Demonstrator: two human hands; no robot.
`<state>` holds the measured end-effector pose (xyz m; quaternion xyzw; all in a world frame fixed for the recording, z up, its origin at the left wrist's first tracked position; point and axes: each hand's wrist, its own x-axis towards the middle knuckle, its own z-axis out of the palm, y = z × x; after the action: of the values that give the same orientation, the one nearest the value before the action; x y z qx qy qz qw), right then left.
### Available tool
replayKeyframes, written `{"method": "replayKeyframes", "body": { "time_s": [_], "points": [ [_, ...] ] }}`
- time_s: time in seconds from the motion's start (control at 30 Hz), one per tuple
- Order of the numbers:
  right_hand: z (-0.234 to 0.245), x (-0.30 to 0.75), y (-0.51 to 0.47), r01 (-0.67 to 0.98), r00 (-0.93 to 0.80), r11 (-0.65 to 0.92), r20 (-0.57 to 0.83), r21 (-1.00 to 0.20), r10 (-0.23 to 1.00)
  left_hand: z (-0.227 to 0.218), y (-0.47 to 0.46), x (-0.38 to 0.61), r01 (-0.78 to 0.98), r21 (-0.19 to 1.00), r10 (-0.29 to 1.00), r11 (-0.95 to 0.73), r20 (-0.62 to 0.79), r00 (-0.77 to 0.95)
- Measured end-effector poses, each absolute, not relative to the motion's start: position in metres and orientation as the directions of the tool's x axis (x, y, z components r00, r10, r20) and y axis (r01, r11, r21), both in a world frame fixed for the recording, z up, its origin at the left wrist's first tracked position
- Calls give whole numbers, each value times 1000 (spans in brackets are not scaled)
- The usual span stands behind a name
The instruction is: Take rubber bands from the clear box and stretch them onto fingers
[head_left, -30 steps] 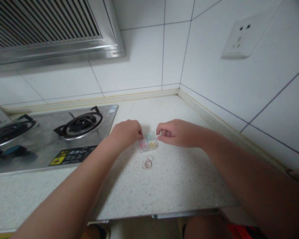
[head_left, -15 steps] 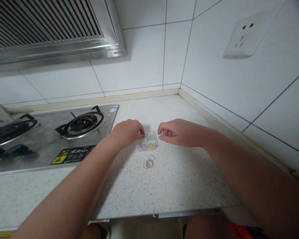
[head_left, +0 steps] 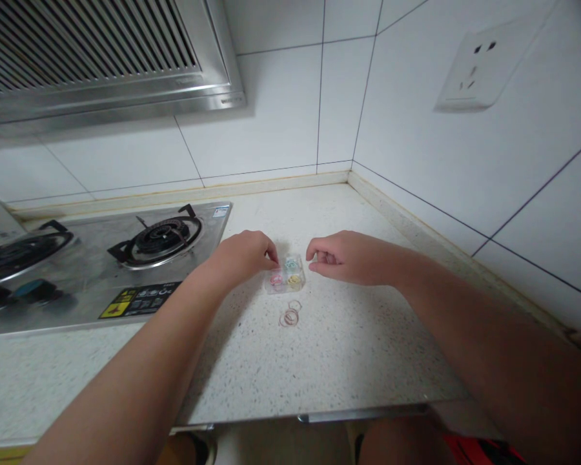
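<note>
A small clear divided box (head_left: 297,288) sits on the counter between my hands. Its compartments hold pink rings (head_left: 275,279), yellow rings (head_left: 294,280) and blue-green rings (head_left: 291,263), which look like small elastic bands. My left hand (head_left: 254,255) is closed in a pinch at the box's left rear edge; its fingertips are partly hidden. Just off the box's right side is my right hand (head_left: 336,257), its fingers curled, with a gap between thumb and forefinger and nothing seen in it. Several loose brownish rings (head_left: 289,318) lie in front of the box.
To the left is a steel gas stove (head_left: 90,284) with a black burner (head_left: 162,236) and knobs. A range hood (head_left: 174,90) hangs above it. White tiled walls meet behind the counter (head_left: 319,361), with a socket (head_left: 479,68) on the right.
The box has shifted slightly left together with my left hand. My right hand and the loose rings have stayed nearly in place.
</note>
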<state>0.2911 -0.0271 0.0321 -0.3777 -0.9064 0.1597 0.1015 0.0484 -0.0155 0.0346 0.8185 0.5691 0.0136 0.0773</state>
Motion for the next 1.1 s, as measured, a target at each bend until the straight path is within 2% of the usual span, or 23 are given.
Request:
{"method": "replayKeyframes", "body": {
  "time_s": [0.3, 0.6, 0.77, 0.9, 1.0, 1.1],
  "points": [
    [31, 290, -27, 638, -709, 671, 52, -377, 703, 36, -17, 52, 937, 127, 935, -326, -104, 340],
    [33, 289, -28, 653, -697, 667, 61, -358, 715, 39, -17, 41, 883, 191, 879, -428, -140, 456],
    [32, 290, -29, 640, -701, 675, 82, -367, 709, 34, -12, 31, 834, 242, 854, -496, -38, 519],
    [28, 287, -29, 580, -720, 689, 123, -434, 683, 32, -11, 25, 841, 295, 880, -455, 5, 474],
    [24, 284, -29, 533, -746, 699, 126, -478, 654, 37, -16, 26, 836, 284, 879, -469, 58, 473],
    [20, 282, -27, 524, -763, 705, 105, -479, 638, 43, -26, 32, 804, 270, 849, -529, 167, 502]
  ]
}}
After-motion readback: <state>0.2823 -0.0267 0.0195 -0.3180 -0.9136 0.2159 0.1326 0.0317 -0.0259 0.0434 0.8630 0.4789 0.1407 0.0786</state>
